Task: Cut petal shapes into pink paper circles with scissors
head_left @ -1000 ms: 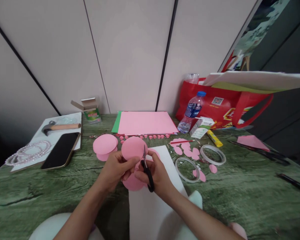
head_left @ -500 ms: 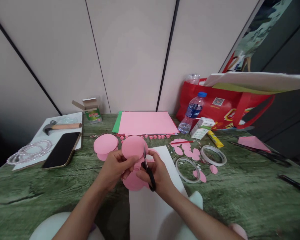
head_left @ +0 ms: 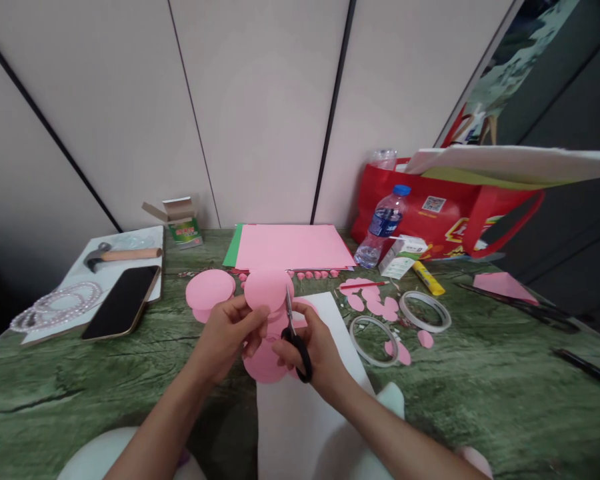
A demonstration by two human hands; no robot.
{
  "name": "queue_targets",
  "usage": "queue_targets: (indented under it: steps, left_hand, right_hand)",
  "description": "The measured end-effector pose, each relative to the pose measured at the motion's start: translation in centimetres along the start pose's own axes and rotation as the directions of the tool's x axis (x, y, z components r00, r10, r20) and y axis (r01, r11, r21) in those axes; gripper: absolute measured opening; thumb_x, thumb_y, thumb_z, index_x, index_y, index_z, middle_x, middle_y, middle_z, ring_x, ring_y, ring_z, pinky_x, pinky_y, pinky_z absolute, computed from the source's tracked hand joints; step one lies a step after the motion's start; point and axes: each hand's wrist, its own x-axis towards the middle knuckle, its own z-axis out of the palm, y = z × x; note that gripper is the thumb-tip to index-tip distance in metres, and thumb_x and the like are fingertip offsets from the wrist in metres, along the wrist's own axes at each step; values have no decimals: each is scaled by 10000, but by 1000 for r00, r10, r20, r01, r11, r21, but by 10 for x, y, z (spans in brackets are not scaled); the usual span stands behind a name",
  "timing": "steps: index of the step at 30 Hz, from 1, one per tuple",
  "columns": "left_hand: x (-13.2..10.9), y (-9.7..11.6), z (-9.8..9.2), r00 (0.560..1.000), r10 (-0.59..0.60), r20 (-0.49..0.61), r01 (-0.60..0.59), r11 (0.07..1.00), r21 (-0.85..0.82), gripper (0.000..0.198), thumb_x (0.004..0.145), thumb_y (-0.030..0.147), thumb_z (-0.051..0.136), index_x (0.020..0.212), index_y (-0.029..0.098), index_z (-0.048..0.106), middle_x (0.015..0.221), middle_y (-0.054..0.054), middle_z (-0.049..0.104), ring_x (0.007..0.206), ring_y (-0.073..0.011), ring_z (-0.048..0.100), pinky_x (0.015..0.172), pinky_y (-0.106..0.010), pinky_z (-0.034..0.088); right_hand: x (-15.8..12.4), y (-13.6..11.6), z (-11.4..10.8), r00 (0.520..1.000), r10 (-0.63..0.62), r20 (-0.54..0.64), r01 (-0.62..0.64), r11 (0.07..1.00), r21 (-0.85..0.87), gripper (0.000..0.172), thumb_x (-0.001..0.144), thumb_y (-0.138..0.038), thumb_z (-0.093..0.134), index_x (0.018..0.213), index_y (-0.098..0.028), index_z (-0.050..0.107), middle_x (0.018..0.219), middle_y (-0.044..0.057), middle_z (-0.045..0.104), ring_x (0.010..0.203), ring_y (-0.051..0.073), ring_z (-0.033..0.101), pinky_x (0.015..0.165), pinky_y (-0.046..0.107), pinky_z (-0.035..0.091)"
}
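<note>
Two hands are seen at work over a green, marble-patterned table (head_left: 480, 387), which is backed by pale wall panels divided by dark seams. A pink paper disc (head_left: 267, 288) is pinched at its lower edge by the left hand (head_left: 227, 333) and is held upright just above the table's near middle. Black-handled scissors (head_left: 295, 337) are gripped by the right hand (head_left: 317, 347), fingers threaded through the loops, and the blades are pointed upward against the disc's right edge. More pink cut paper (head_left: 263, 365) is seen hanging below the hands, over a white sheet (head_left: 300, 413).

A second pink disc (head_left: 210, 288) is laid flat just to the left. A stack of pink paper (head_left: 293, 245) is set at the back. A phone (head_left: 123, 301), a hammer (head_left: 123, 253) and a string of beads (head_left: 55, 303) are gathered at the left. Two tape rings (head_left: 375, 330), scattered pink petals (head_left: 375, 303), a yellow glue stick (head_left: 429, 277), a water bottle (head_left: 383, 227) and a red bag (head_left: 445, 213) are placed at the right.

Compared with half a second earlier, the held disc is raised very slightly and the left fingers are shifted up with it; the scissors are kept at the same edge, and nothing on the table is moved.
</note>
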Motion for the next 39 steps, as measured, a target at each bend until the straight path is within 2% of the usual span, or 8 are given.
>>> queue_targets:
  steps: [7,15,25,32,39]
  left_hand:
    - [1,-3,0,999,15,-41,-12,997,73,281,655,298,609,475,133,469,377,62,422,289,-21,309,301,-161,202]
    - [1,-5,-1,1000,2,-21,0,993,118,264,663,304,608,511,135,473,372,73,414,298,-18,300,301,-149,202]
    - [1,-8,-2,999,41,-31,-37,993,115,254,667,306,608,539,137,469,377,76,405,299,-20,307,300,-146,207]
    - [2,-7,-2,998,57,-41,-52,992,117,270,667,302,611,517,133,463,375,74,405,303,-20,317,303,-145,212]
    - [1,-6,-4,997,67,-26,-64,995,76,261,660,269,618,505,131,460,379,75,415,297,-16,323,303,-144,214]
  right_hand:
    - [0,5,1,998,-6,65,4,999,39,566,566,-237,699,1009,-206,348,488,-100,473,415,89,451,415,198,359]
    - [2,3,0,994,-85,72,73,984,165,569,549,-183,712,991,-216,355,622,-61,502,537,91,467,499,205,355]
    - [1,3,-1,996,-66,54,58,989,136,565,543,-200,714,987,-214,363,591,-69,481,525,88,443,471,192,332]
    - [0,2,0,997,-62,55,53,986,157,532,564,-171,698,973,-211,360,508,-111,440,441,55,392,429,162,294]
    - [2,6,0,999,-45,23,41,990,134,534,567,-133,687,990,-201,369,510,-97,508,428,54,432,421,153,332]
